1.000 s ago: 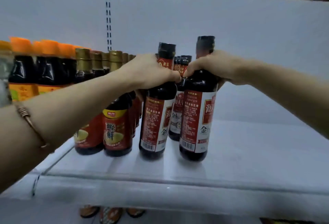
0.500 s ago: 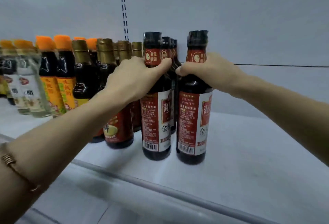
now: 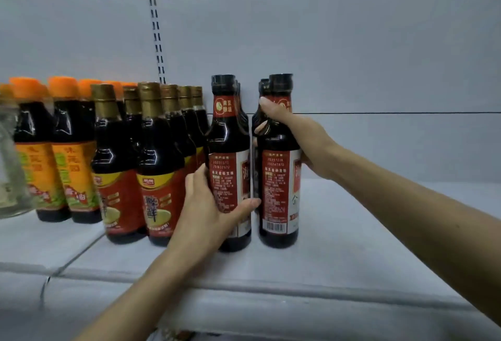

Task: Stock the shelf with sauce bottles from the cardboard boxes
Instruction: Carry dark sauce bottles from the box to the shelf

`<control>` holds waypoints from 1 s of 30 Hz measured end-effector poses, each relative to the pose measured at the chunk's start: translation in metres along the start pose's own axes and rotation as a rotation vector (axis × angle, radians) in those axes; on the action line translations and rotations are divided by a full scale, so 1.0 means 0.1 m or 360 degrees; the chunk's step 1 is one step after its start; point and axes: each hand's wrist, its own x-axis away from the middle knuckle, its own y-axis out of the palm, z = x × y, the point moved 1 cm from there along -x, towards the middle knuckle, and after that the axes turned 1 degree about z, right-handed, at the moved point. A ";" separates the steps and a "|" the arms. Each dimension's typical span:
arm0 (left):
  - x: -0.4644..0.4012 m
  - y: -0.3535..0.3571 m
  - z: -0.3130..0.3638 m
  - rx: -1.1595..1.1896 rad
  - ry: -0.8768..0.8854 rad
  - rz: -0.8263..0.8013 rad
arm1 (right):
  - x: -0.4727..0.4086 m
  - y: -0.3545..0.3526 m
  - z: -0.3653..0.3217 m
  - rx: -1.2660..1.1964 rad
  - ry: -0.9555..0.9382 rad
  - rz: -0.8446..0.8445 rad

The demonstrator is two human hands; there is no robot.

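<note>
Sauce bottles with black caps stand upright in two short rows on the white shelf (image 3: 366, 232), set back from its front lip (image 3: 271, 289). Left hand (image 3: 208, 213) wraps the label of the front left bottle (image 3: 229, 151), thumb pressed toward the neighbour. Right hand (image 3: 301, 137) grips the shoulder and neck of the front right bottle (image 3: 279, 178), fingers curled round it. Both bottles rest on the shelf, a narrow gap between them. Just beside the left bottle stand gold-capped bottles (image 3: 157, 156), then orange-capped bottles (image 3: 35, 151). Right of the held pair the shelf surface lies open to the back panel (image 3: 352, 42).
</note>
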 end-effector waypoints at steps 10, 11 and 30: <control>0.01 -0.02 -0.07 -0.0025 0.0101 -0.0093 | 0.30 0.23 0.28 -0.0213 0.0120 0.0337; 0.01 -0.03 -0.07 -0.0001 0.0090 -0.0110 | 0.31 0.25 0.28 -0.0217 0.0103 0.0359; 0.10 -0.22 -0.03 0.0383 -0.0002 -0.0487 | 0.84 0.53 0.61 0.0166 0.0217 0.0484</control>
